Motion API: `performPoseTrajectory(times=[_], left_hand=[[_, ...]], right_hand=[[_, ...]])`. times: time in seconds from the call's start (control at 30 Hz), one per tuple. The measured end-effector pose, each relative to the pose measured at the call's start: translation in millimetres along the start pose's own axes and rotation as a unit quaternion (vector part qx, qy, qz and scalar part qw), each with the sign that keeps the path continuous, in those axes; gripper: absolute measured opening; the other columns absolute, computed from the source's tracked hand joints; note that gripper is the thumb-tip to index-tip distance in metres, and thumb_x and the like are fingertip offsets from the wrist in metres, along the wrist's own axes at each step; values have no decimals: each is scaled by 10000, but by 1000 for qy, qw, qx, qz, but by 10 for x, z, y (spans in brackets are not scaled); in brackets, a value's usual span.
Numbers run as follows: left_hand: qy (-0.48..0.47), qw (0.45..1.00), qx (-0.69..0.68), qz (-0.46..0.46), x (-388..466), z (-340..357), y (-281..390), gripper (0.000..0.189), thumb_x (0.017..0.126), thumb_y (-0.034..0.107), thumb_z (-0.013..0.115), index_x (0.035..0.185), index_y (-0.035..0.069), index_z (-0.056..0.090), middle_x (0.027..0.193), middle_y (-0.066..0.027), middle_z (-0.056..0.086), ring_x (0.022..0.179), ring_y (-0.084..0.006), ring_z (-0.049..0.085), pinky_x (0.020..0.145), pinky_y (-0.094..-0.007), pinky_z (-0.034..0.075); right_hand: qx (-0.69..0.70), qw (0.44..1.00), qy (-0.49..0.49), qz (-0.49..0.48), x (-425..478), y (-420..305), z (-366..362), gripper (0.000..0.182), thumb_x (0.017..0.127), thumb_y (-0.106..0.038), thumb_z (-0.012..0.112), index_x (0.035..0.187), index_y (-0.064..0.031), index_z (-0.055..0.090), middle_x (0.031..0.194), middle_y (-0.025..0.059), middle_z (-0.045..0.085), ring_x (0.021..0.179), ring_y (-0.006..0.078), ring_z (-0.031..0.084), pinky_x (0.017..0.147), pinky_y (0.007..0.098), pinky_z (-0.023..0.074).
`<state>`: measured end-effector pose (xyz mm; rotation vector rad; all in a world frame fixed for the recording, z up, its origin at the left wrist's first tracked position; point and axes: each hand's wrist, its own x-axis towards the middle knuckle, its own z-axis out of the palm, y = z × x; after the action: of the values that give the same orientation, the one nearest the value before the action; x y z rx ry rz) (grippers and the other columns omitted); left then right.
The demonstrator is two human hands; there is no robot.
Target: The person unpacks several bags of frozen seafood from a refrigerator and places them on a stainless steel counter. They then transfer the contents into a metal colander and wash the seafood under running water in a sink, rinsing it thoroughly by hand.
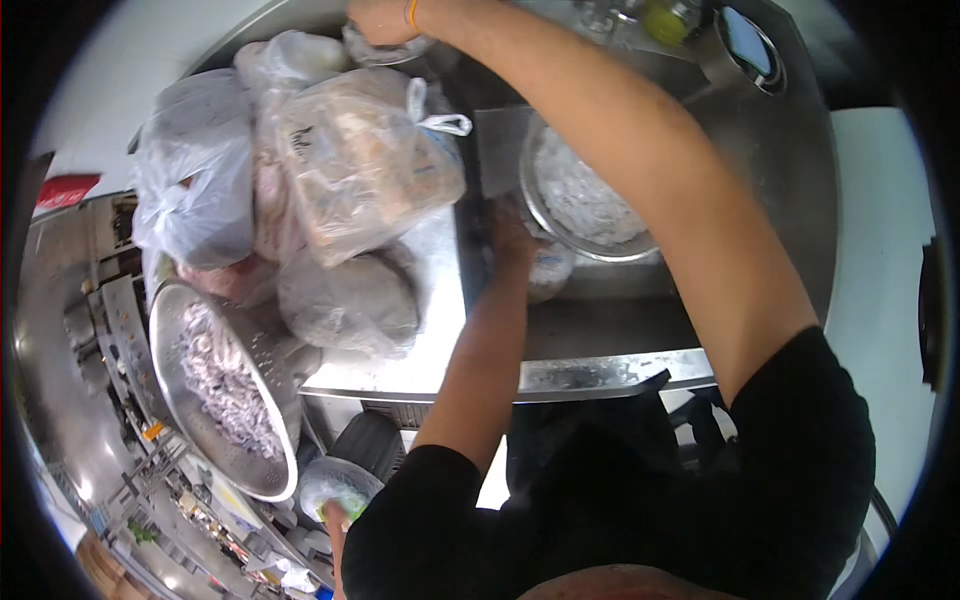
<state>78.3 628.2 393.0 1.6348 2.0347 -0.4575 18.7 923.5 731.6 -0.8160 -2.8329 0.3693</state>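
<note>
My left hand (514, 229) is down in the steel sink, left of a metal bowl (532, 202) filled with pale, translucent pieces. It touches or lies beside a clear plastic bag (550, 271) with pale contents; blur and shade hide its fingers. My right arm reaches across above the bowl. At the top edge, my right hand (384, 22) is over a round container or bag (386, 52) with greyish contents, its fingertips partly cut off or hidden. Below that lies a large knotted plastic bag (367, 165) of light brown food.
More filled plastic bags (199, 172) crowd the steel counter (439, 300). A perforated steel colander (169, 375) of sliced, squid-like pieces tilts at its front left. Another person's hand (335, 515) touches a plastic-wrapped container (337, 480). A phone (745, 41) rests on a metal container at the back right.
</note>
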Motion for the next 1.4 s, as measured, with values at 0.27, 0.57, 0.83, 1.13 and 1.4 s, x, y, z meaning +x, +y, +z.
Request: performPoseTrajectory(times=[0.27, 0.57, 0.83, 1.13, 1.4], left_hand=[[-50, 983, -165, -66, -50, 37, -20, 724, 686, 394, 887, 1270, 69, 610, 1169, -180, 715, 1100, -320, 699, 926, -451, 560], [-34, 828, -559, -2, -1529, -1223, 18, 378, 820, 268, 827, 1036, -28, 734, 937, -85, 751, 862, -179, 707, 763, -352, 548], [-49, 590, -792, 148, -1160, -2423, 760, 260, 967, 200, 714, 1176, 53, 669, 1079, -72, 729, 944, -170, 697, 820, -346, 576], [22, 750, -657, 74, -1063, -2308, 1566, 621, 953, 519, 666, 1324, 28, 580, 1237, -135, 669, 1141, -225, 642, 972, -358, 507], [-121, 441, -877, 146, -942, -2237, 1203, 558, 956, 350, 709, 1392, 50, 532, 1277, -152, 652, 1126, -304, 662, 935, -469, 562]], right_hand=[[471, 845, 180, 176, -2879, -693, 742, 148, 976, -183, 600, 1025, -57, 661, 886, 160, 696, 813, 316, 697, 690, 408, 524], [660, 616, 28, 429, -3950, -807, 1793, 642, 923, -553, 676, 1314, -54, 576, 1262, 115, 636, 1188, 234, 591, 876, 397, 534], [806, 527, 81, 257, -3794, -179, 414, 586, 955, -426, 694, 1369, -44, 532, 1253, 78, 637, 1125, 168, 622, 928, 352, 537], [398, 755, 295, 429, -3915, 90, 332, 468, 882, -275, 710, 1220, 18, 573, 1144, 177, 678, 994, 300, 675, 881, 411, 528], [330, 872, 233, 277, -4080, -50, -136, 677, 869, -315, 744, 1399, 38, 512, 1351, 228, 556, 1219, 335, 579, 1033, 392, 468]])
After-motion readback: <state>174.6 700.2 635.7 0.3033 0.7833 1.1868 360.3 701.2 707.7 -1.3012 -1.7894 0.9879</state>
